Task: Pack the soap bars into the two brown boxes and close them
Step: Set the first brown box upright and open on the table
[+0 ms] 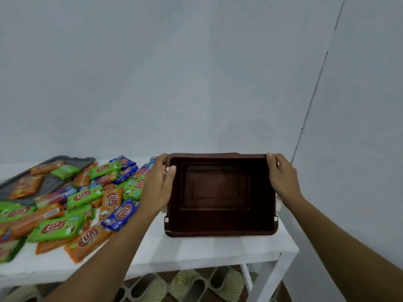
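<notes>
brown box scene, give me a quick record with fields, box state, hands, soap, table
box: one brown box, open, tilted toward the camera, nothing inside
left hand: left hand grips the box's left rim
right hand: right hand grips the box's right rim
soap: wrapped soap bars in green, orange and blue, piled loose left of the box
tray: grey tray at far left, partly under the bars
table: white table
second box: not in view
</notes>
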Tool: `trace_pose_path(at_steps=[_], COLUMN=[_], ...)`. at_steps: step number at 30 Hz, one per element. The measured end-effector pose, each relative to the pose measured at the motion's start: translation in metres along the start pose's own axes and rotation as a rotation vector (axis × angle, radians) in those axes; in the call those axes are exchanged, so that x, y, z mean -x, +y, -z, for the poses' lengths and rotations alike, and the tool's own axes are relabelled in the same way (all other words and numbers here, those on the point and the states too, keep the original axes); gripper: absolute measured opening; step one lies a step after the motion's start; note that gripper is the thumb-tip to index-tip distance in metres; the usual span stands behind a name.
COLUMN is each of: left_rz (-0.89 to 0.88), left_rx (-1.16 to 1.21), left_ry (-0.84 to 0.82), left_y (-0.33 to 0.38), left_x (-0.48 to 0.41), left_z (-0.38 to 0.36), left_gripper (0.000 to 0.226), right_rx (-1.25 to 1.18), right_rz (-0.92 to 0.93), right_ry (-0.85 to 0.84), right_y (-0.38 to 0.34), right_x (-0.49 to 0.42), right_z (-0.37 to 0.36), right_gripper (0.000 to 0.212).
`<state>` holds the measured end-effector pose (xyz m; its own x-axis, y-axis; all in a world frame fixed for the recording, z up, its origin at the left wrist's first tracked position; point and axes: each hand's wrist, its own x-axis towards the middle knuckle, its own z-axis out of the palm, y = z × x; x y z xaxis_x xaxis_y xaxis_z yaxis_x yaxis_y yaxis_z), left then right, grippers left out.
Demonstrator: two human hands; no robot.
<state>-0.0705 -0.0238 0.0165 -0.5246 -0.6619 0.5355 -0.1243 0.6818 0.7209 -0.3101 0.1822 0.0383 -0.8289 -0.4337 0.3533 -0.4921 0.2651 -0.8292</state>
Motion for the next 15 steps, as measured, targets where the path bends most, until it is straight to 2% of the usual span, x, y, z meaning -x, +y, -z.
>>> trace_pose_path(at_steps=[3,8,12,15], left_rz=[-0.002,0.194,0.160,0.139], left_rx=[-0.116,-0.205,-0.485,-0.664], left_ry=[-0.023,-0.070,-0.145,-0.233], left_y=[-0.011,-0.014,-0.020,-0.023], left_x=[0.000,-0.009,-0.021,-0.032], left_z=[-0.010,-0.033,-0.037,-0.043], left_gripper=[0.049,0.059,0.071,0.079], right_rx=[0.101,0.264,0.613,0.748], right_rz=[-0.034,-0.013,0.225,0.228], right_ry=[-0.022,-0.086,-0.119,-0.275], right_y=[0.015,0.030,0.035,0.039], right_x=[-0.011,-0.022,-0.029,-0.040], right_z=[-0.008,-0.027,-0.040,-0.046], right_gripper=[0.047,0.045,0.071,0.088])
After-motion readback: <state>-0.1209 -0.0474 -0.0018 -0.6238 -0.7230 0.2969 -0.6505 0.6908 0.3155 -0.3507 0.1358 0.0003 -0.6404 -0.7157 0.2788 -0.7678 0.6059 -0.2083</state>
